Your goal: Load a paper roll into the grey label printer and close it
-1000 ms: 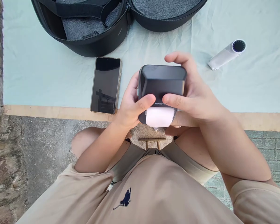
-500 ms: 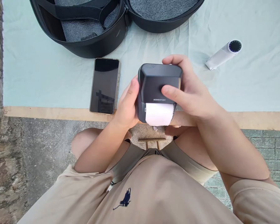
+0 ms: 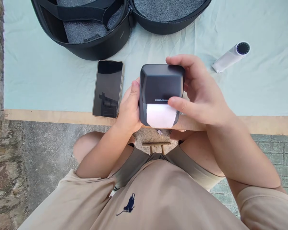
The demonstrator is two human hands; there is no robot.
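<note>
A black label printer (image 3: 162, 84) marked NIIMBOT is held up over the table's front edge. White label paper (image 3: 160, 115) sticks out of its near end, the edge ragged at the right. My left hand (image 3: 129, 107) wraps the printer's left side, thumb along the edge. My right hand (image 3: 198, 92) grips the right side, its forefinger over the far corner and its thumb tip at the lid's lower right edge by the paper. The undersides of both hands' grips are hidden.
A smartphone (image 3: 108, 88) with a dark screen lies left of my left hand. An open black zip case (image 3: 98, 48) with grey foam stands at the back. A white cylinder with a dark round end (image 3: 231, 57) lies at the right on the pale green cloth (image 3: 50, 80).
The printer has shifted slightly left and turned a little in my hands. My right thumb has slid down from the lid's middle to its lower edge, near the paper.
</note>
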